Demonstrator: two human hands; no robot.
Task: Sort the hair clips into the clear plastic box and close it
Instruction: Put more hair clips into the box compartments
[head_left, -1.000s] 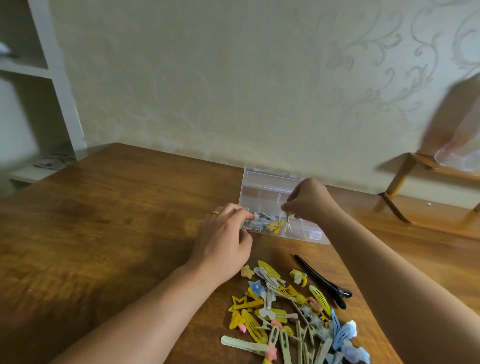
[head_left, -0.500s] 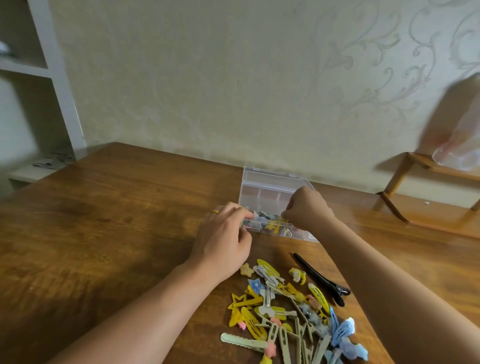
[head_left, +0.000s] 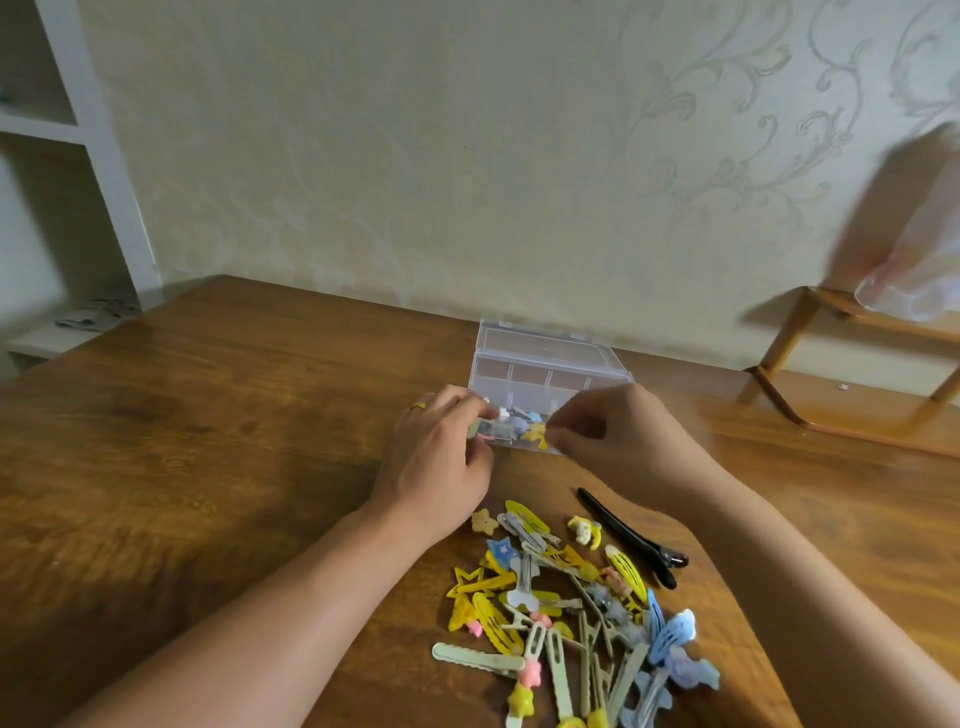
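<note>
Clip pile (head_left: 571, 613) before box (head_left: 540, 364)

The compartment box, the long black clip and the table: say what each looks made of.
Compartment box: clear, slightly frosted plastic, since the dividers and table show through its walls.
Long black clip: probably glossy plastic or coated metal; it shines at the hinge end.
Table: wood or wood veneer with a smooth sheen; brown grain shows.

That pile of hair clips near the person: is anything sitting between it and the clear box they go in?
Only the person's own hands: the left hand and right hand hover at the clear plastic box's near edge. Otherwise bare table separates it from the pile of hair clips.
</note>
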